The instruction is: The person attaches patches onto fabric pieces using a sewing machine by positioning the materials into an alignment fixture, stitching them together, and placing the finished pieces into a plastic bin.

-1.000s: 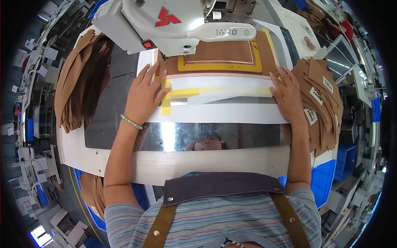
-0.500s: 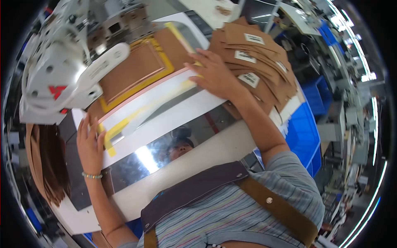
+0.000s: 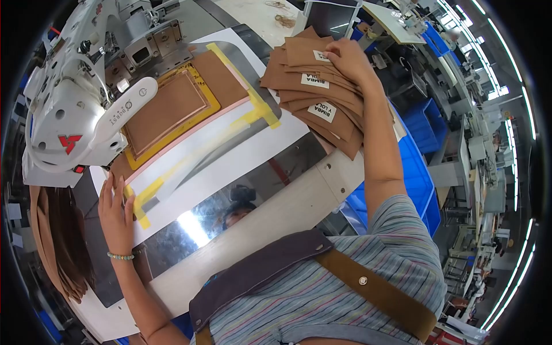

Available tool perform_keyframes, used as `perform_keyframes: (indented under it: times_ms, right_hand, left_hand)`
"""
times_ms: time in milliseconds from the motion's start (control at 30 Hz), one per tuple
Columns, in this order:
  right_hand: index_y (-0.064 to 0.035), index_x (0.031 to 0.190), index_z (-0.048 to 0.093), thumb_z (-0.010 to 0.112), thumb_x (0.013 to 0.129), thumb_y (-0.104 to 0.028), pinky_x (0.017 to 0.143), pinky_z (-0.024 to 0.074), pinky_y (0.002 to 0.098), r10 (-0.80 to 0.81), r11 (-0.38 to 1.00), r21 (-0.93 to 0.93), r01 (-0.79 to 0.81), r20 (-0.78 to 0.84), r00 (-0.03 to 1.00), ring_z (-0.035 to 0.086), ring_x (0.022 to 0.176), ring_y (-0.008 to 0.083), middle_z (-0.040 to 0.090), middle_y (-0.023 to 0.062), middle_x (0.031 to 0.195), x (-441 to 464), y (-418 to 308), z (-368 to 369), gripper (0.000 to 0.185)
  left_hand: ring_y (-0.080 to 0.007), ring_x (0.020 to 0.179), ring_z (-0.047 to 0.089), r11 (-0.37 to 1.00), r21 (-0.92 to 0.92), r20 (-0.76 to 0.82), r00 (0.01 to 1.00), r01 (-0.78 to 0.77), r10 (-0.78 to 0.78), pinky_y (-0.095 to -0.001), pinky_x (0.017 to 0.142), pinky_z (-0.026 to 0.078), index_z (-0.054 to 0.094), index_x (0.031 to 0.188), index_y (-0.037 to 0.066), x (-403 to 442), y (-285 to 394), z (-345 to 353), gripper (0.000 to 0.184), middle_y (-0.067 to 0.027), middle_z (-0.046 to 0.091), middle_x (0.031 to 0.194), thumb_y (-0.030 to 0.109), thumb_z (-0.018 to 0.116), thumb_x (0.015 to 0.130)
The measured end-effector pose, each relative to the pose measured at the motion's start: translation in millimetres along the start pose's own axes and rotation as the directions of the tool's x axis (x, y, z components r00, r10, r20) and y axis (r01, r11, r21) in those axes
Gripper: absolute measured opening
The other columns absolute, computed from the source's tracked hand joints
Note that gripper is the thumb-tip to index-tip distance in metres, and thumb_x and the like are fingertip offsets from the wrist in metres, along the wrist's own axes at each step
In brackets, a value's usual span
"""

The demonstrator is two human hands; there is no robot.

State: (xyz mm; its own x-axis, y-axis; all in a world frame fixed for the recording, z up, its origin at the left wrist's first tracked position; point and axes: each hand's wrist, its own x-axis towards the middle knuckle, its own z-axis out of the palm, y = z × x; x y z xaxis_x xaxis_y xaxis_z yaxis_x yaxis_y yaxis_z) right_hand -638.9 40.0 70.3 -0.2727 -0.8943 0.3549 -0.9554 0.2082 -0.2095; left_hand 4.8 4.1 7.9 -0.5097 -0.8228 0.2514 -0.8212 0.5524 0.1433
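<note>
My left hand [image 3: 118, 214] lies with fingers stretched out on the left end of a white sheet [image 3: 224, 158] edged with yellow tape [image 3: 150, 188]. On that sheet sits a brown panel [image 3: 225, 80] under a yellow-edged rectangular frame [image 3: 211, 102], beside the sewing machine head [image 3: 69, 115]. Over at the right, my right hand [image 3: 349, 60] pinches the top brown piece [image 3: 302, 50] of a fanned pile [image 3: 345, 135], its fingertips by a white label [image 3: 321, 56]. The fingers partly cover that label.
A shiny metal plate [image 3: 276, 172] lies along the table's front edge. Several brown strips [image 3: 54, 230] hang at the left. A blue bin [image 3: 411, 178] stands below the pile on the right. The machine's white arm [image 3: 129, 106] reaches over the frame.
My right hand has left the taped right end of the sheet and moved up and right onto the pile. My left hand stays at the left end of the sheet.
</note>
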Motion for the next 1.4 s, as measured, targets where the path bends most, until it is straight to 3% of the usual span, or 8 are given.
perform_keyframes:
  times_ms: [67,233,400,500,733,1100,1167,1400]
  right_hand:
    - [-0.0014,0.096,0.066,0.068,0.095,-0.023,0.085,0.0501,0.0385,0.015,0.991,0.127,-0.033,0.141,0.99,0.065,0.094,0.0298,0.066,0.0143,0.098,6.1,6.0,3.5,0.021]
    - [-0.0053,0.099,0.068,0.064,0.096,-0.022,0.083,0.0503,0.0447,-0.134,0.961,0.197,0.192,-0.275,0.952,0.065,0.091,0.0352,0.069,0.016,0.095,11.5,-14.4,6.7,0.017]
    - [-0.006,0.094,0.067,0.068,0.094,-0.026,0.082,0.05,0.0441,-0.172,0.973,-0.187,0.137,-0.19,0.967,0.066,0.092,0.033,0.069,0.0135,0.093,15.7,-36.7,-7.2,0.02]
    - [-0.0053,0.09,0.066,0.071,0.091,-0.029,0.08,0.0497,0.0415,0.049,0.999,-0.021,-0.046,0.19,0.981,0.066,0.089,0.0306,0.069,0.0115,0.09,30.6,20.5,20.5,0.025]
    - [-0.0052,0.088,0.063,0.071,0.095,-0.03,0.07,0.0461,0.0349,0.103,0.969,0.231,-0.09,-0.044,0.994,0.055,0.073,0.0193,0.063,0.0092,0.08,14.4,10.1,18.2,0.027]
    - [-0.004,0.094,0.058,0.061,0.104,-0.029,0.071,0.0449,0.0328,-0.359,0.804,0.445,0.394,-0.164,0.919,0.052,0.073,0.0187,0.055,0.0061,0.08,29.3,-220.7,22.1,0.027]
    - [-0.0029,0.095,0.06,0.062,0.102,-0.032,0.072,0.047,0.0383,-0.659,0.608,0.271,0.746,-0.351,0.665,0.059,0.078,0.0271,0.062,0.011,0.084,46.3,-244.7,72.2,0.029]
    - [-0.0119,0.091,0.067,0.067,0.096,-0.031,0.087,0.0454,0.0437,-0.743,0.541,0.386,0.747,-0.198,0.64,0.067,0.091,0.0268,0.07,0.0041,0.091,37.4,-307.5,151.3,0.02]
  left_hand:
    - [-0.0349,0.144,0.045,1.0,-0.007,0.012,1.0,-0.006,0.006,-0.046,0.118,0.036,0.06,0.143,0.007,-0.7,-0.5,-2.9,0.045,-0.0127,0.049,0.157,0.025,0.059,0.102]
    - [-0.0364,0.141,0.048,0.991,-0.13,0.012,0.999,0.033,-0.032,-0.0457,0.116,0.039,0.06,0.141,0.006,-4.7,-10.4,-19.0,0.044,-0.0135,0.051,0.155,0.023,0.062,0.101]
    - [-0.0366,0.137,0.051,0.992,-0.103,0.033,0.997,0.071,-0.068,-0.0446,0.114,0.041,0.062,0.139,0.006,-3.8,-21.6,-38.2,0.042,-0.0137,0.053,0.153,0.019,0.064,0.099]
    - [-0.0351,0.137,0.053,0.988,-0.128,0.027,0.996,0.089,-0.086,-0.0432,0.113,0.042,0.063,0.138,0.006,-10.3,-31.6,-38.7,0.041,-0.0135,0.053,0.153,0.017,0.065,0.099]
    - [-0.0335,0.136,0.054,0.966,-0.241,0.036,0.995,0.098,-0.092,-0.0416,0.111,0.044,0.065,0.135,0.006,-15.8,-42.4,-25.5,0.039,-0.0134,0.055,0.152,0.013,0.066,0.098]
    - [-0.0398,0.129,0.053,0.97,-0.229,-0.009,0.997,-0.08,0.08,-0.0448,0.108,0.044,0.065,0.13,-0.001,36.0,-24.4,-12.7,0.038,-0.0217,0.06,0.135,0.013,0.066,0.094]
    - [-0.0409,0.126,0.052,0.972,-0.207,-0.025,0.994,-0.108,0.106,-0.046,0.106,0.044,0.065,0.127,-0.004,48.7,-26.7,0.5,0.036,-0.0239,0.061,0.129,0.014,0.065,0.095]
    - [-0.0481,0.13,0.046,0.99,-0.105,0.096,0.99,-0.092,0.102,-0.0485,0.115,0.033,0.065,0.129,-0.005,71.8,-41.0,24.6,0.039,-0.0282,0.056,0.138,0.023,0.057,0.103]
